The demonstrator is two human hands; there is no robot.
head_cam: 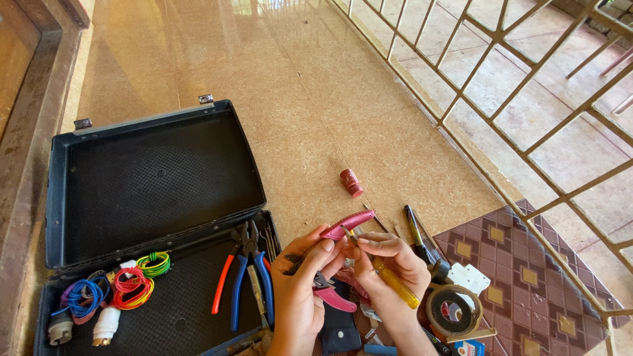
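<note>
My left hand (300,283) grips pink-handled pliers (346,225), one handle sticking up and the other (336,300) below the palm. My right hand (386,264) holds a yellow-handled screwdriver (395,283), its tip up at the pliers' joint between my fingertips. Both hands meet over the tiled floor, just right of an open black tool case (56,198).
The case holds blue- and orange-handled pliers (245,277), coils of coloured wire (132,287), and lamp sockets (105,326). A small red cylinder (351,182) lies on the floor. A tape roll (453,310), a white plug (469,277) and a pen-like tool (415,231) lie near a patterned mat (527,277). A metal grille (527,112) runs along the right.
</note>
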